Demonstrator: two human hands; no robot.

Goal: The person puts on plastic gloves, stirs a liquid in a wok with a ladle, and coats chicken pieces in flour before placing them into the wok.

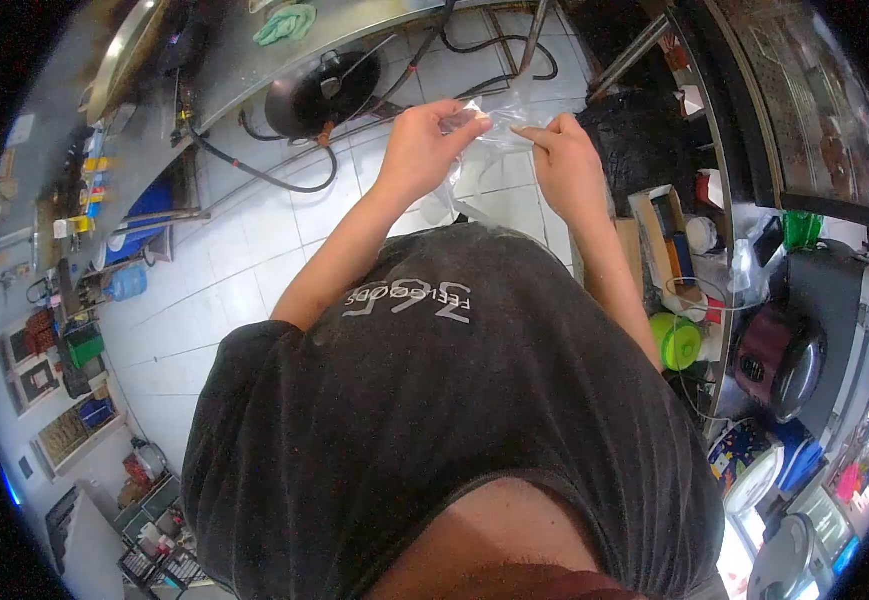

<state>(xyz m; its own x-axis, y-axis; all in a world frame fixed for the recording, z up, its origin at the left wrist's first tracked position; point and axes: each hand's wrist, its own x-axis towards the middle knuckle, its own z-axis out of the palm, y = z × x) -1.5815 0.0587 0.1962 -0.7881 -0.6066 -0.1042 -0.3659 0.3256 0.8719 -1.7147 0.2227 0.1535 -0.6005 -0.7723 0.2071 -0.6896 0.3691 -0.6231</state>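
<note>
A clear plastic bag (503,135) is stretched between my two hands, out in front of my body and above the tiled floor. My left hand (427,143) pinches its left side between thumb and fingers, where a small whitish bit shows at the fingertips. On the other side my right hand (567,162) has its fingers closed on the bag's edge, the index finger pointing inward. Thin see-through folds hang down below the left hand. What is inside the bag, if anything, I cannot make out.
A black wok (323,92) and dark hoses lie ahead on the left, under a metal counter (225,50) with a green cloth (285,24). Shelves at right hold a lime-green container (677,341) and a dark maroon appliance (781,362). A blue water jug (127,283) stands left.
</note>
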